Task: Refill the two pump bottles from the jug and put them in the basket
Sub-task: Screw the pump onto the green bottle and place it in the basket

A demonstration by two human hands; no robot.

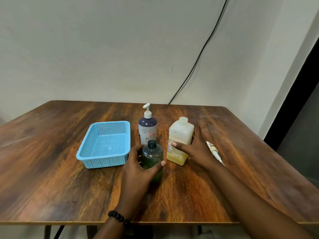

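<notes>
A small dark-green bottle (152, 156) stands open-necked near the table's middle, its pump removed. My left hand (138, 171) grips its body, fingers on the left and thumb across the front. The white jug (179, 140), uncapped and holding yellow liquid low down, stands just to the right. My right hand (196, 149) wraps its right side, thumb on the front label. A taller purple-and-white pump bottle (148, 129) stands behind the green one with its pump on. The loose white pump head (214, 153) lies on the table right of my right hand. The blue basket (103, 161) sits to the left with nothing in it.
The wooden table (69, 187) fills the view, its near edge at the bottom. A black cable (198, 62) hangs down the wall behind it. A dark panel (302, 109) stands at the right.
</notes>
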